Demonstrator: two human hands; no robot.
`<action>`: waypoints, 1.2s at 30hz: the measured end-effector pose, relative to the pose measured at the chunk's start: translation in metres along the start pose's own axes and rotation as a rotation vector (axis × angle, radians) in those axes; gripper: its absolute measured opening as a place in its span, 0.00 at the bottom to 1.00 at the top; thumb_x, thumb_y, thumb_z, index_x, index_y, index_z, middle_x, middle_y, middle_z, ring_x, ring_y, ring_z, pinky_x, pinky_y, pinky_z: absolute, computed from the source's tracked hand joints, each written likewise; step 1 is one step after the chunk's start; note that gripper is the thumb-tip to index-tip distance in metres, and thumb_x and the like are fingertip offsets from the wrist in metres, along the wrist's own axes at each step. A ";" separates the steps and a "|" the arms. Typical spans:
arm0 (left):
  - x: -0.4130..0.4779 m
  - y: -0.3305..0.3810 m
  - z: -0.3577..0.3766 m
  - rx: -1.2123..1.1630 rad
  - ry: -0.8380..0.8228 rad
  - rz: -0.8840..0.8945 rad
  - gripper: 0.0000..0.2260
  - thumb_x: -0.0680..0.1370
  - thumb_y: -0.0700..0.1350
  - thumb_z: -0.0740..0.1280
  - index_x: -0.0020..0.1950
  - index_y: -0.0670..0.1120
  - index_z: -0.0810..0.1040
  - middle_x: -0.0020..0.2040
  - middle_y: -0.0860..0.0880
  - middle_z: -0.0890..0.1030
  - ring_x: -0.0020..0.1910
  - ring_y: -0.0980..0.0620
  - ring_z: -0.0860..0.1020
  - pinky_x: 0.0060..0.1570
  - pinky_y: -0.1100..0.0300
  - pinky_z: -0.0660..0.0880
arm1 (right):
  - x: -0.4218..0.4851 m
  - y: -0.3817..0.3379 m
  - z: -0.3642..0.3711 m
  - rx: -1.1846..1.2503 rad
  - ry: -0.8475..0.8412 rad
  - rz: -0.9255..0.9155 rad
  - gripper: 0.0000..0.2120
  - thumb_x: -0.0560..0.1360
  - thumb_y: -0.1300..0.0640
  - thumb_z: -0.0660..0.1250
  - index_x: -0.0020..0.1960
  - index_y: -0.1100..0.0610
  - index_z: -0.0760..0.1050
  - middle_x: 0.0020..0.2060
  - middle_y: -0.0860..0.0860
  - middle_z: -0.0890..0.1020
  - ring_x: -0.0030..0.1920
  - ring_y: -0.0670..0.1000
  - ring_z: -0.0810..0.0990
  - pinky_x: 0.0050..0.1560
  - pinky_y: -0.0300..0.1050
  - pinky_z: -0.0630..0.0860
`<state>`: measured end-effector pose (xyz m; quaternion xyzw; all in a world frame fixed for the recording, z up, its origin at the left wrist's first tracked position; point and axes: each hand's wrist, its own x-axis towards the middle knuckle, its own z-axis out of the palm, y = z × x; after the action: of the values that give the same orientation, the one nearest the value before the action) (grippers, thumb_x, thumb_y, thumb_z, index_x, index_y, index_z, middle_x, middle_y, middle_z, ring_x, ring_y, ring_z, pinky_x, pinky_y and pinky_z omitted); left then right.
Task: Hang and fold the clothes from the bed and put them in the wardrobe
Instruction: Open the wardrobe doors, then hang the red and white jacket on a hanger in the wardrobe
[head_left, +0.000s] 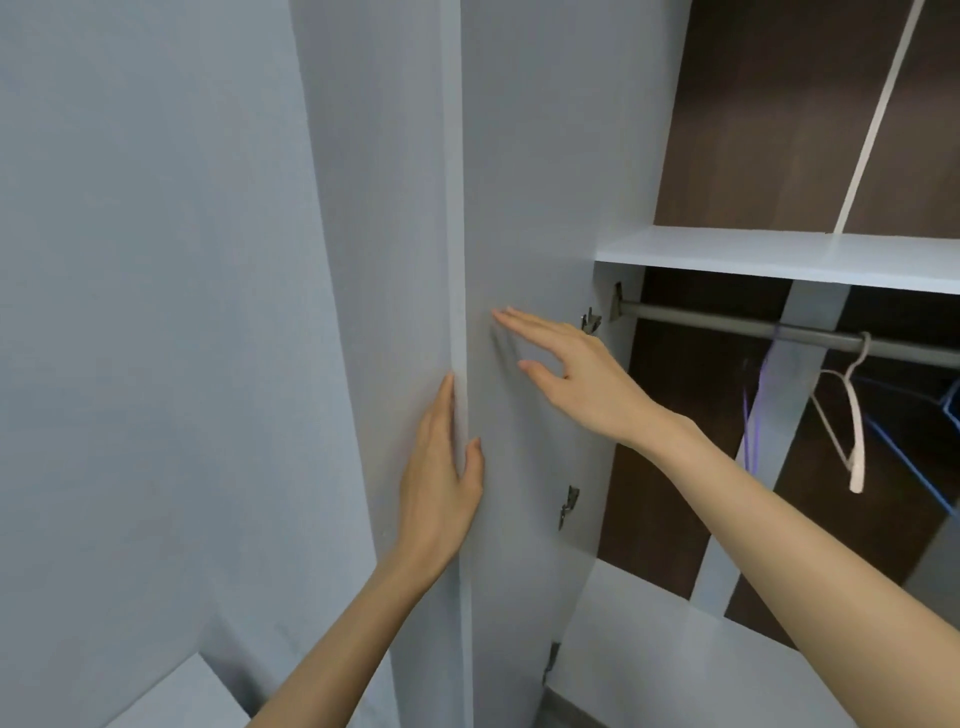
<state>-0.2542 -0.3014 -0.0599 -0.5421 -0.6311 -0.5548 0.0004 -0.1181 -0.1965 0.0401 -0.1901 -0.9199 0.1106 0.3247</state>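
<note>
- While the tall pale grey laminate wardrobe door (530, 208) is being held open at the left of the wardrobe, it's being handled at its free edge. That's probably the best spot, furthest from the small metal hinges (590, 319).
- The left hand (441, 478) is being laid along that edge, fingers straight on the outer side and thumb on the inner face, nothing being curled round.
- The right hand (571, 374) is being pressed against the inner face, fingers straight and slightly spread, nothing being gripped.
- A stiff, smooth panel is being dealt with here: no flex expected, likely light on its hinges, maybe slippery under flat fingers.
- Its long axis is being shown upright, with the inner face being turned toward the camera.
- No clothes are being shown, only a grey metal rail (727, 325) with a white plastic hanger (852, 415).
</note>
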 end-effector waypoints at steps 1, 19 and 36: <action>-0.002 0.005 -0.003 0.040 0.043 0.040 0.28 0.80 0.42 0.61 0.77 0.52 0.54 0.74 0.54 0.64 0.71 0.58 0.64 0.67 0.68 0.61 | -0.006 0.001 -0.001 0.012 0.044 0.032 0.24 0.81 0.61 0.60 0.75 0.47 0.62 0.73 0.44 0.66 0.73 0.43 0.62 0.68 0.28 0.51; -0.102 0.139 0.149 -0.282 -0.651 0.282 0.19 0.80 0.43 0.60 0.70 0.55 0.66 0.59 0.59 0.75 0.53 0.63 0.75 0.57 0.52 0.75 | -0.319 -0.015 -0.085 -0.152 0.540 0.820 0.11 0.78 0.58 0.64 0.57 0.48 0.78 0.44 0.43 0.83 0.43 0.45 0.81 0.46 0.37 0.75; -0.400 0.301 0.174 -0.562 -1.293 0.495 0.20 0.79 0.42 0.61 0.70 0.54 0.67 0.60 0.56 0.75 0.49 0.64 0.75 0.53 0.58 0.74 | -0.634 -0.259 -0.100 -0.347 0.837 1.412 0.10 0.79 0.56 0.63 0.58 0.48 0.77 0.45 0.40 0.81 0.41 0.46 0.79 0.45 0.37 0.74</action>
<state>0.2215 -0.5143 -0.1569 -0.8661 -0.1994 -0.2496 -0.3846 0.3286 -0.6894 -0.1508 -0.7940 -0.3923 0.0653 0.4597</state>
